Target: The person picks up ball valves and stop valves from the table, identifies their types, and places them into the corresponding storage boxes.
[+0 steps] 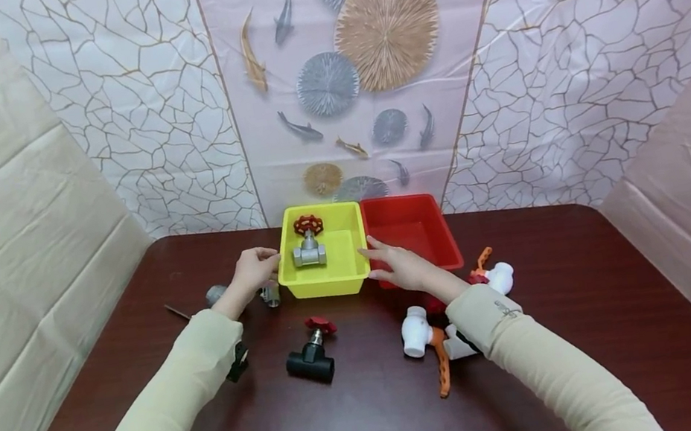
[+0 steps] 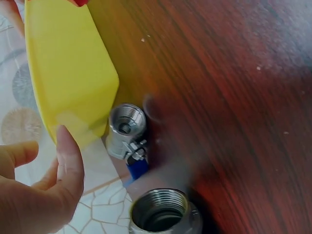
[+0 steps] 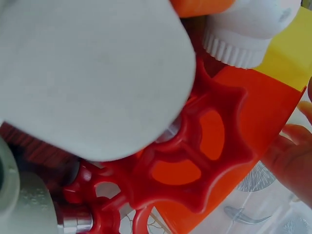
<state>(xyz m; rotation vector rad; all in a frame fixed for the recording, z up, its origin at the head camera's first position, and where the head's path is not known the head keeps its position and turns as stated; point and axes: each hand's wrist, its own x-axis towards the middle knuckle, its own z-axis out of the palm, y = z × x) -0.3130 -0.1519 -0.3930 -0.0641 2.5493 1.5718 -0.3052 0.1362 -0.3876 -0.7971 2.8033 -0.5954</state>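
A yellow bin [image 1: 326,290] is flanked by two bare hands at a dark wooden counter [image 1: 378,421]. At its left rim the left hand [image 1: 252,271] is placed, its fingers loosely bent, with thumb and fingertip seen apart from the wrist; whether the rim is pressed between them cannot be told. By the right hand [image 1: 402,264] the opposite rim is met, its fingers spread and apart, with nothing gripped.

Between the two sets of fingers, inside the bin, a metal valve [image 1: 309,255] topped by a red wheel [image 1: 308,224] is held upright on its base. Beneath and behind the right fingers, a red bin [image 1: 412,231] is set right beside the yellow one.

Just below the left fingers, a small steel valve with a blue handle [image 2: 127,126] is seen standing near the yellow wall; a wider threaded fitting [image 2: 161,209] is placed to the left of that hand, with a thin rod [image 1: 177,311] farther out.

Closer to the wearer than either set of fingers, a black valve [image 1: 311,362] with a red knob [image 1: 321,325] is laid on its side. Nearer than the right fingers, a white valve [image 1: 415,331] with an orange handle [image 1: 442,366] is seen, while another white valve [image 1: 499,278] is found to their right, past the forearm. Beside the right wrist, a large red handwheel [image 3: 195,156] is shown close up.
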